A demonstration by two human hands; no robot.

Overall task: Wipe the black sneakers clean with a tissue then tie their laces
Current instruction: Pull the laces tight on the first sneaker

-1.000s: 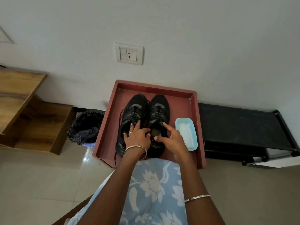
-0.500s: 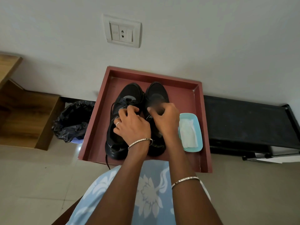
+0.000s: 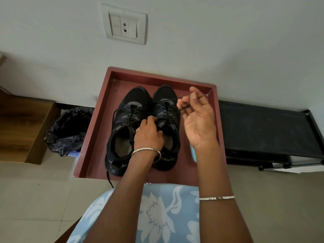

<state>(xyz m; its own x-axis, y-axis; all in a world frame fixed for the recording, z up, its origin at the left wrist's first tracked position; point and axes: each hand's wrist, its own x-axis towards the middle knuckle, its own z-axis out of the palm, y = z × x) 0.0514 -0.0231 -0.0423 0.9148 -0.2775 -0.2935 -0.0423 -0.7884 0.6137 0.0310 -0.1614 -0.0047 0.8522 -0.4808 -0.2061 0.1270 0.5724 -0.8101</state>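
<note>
Sneakers (image 3: 143, 127) on red tray (image 3: 98, 130)

Left hand (image 3: 149, 135), palm-down, curls its fingers (image 3: 151, 120) on a lace (image 3: 168, 100); right hand (image 3: 199, 120), raised palm-up, pinches its end.

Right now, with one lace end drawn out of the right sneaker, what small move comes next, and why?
Probably bring the right hand across toward the left hand to cross the laces. The right hand pinches a lace end drawn taut from the right sneaker, the left hand rests on its lacing, and no knot shows yet.
</note>
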